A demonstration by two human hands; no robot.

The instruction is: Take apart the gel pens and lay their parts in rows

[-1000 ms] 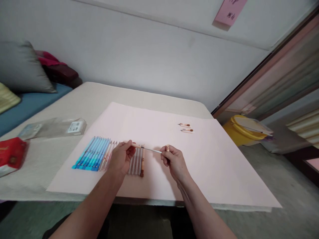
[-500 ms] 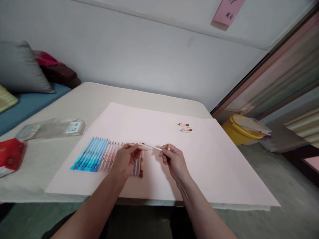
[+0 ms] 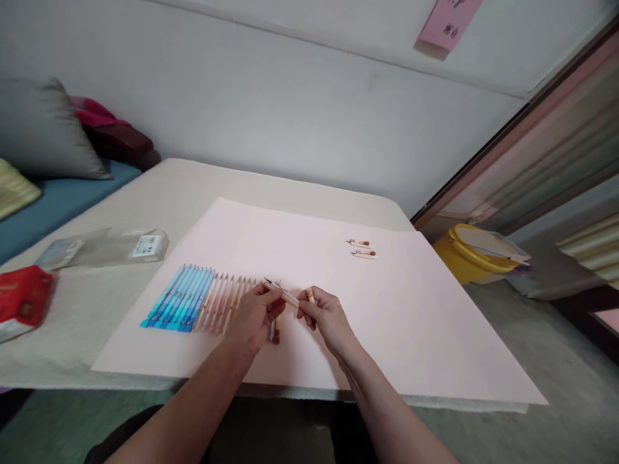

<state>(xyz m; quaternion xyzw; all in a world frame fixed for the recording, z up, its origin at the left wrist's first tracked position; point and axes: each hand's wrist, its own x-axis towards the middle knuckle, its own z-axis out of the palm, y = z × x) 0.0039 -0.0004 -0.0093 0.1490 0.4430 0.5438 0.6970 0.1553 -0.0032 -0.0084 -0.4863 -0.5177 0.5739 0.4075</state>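
Over the paper, my left hand (image 3: 255,312) pinches a pale peach pen barrel (image 3: 291,299) between thumb and fingers. A thin white pen refill with a dark tip (image 3: 269,281) lies in line with the barrel, its tip pointing up and left. Whether it sits inside the barrel or alongside, I cannot tell. My right hand (image 3: 323,310) is closed at the refill's rear end, and a short peach pen part (image 3: 310,294) sticks up from its fingers. Below my left hand lies a row of peach pens (image 3: 213,309), partly hidden, with blue pens (image 3: 178,299) at its left.
Two short pen parts with refills (image 3: 363,253) lie at the back right of the pink paper (image 3: 411,335). A clear plastic sleeve (image 3: 106,248) and a red packet (image 3: 24,296) rest on the left. A yellow bin (image 3: 457,258) stands right of the table.
My hands have come together. The refill, held out in the open between them before, now lines up with the barrel, and my right hand has moved left and slightly down.
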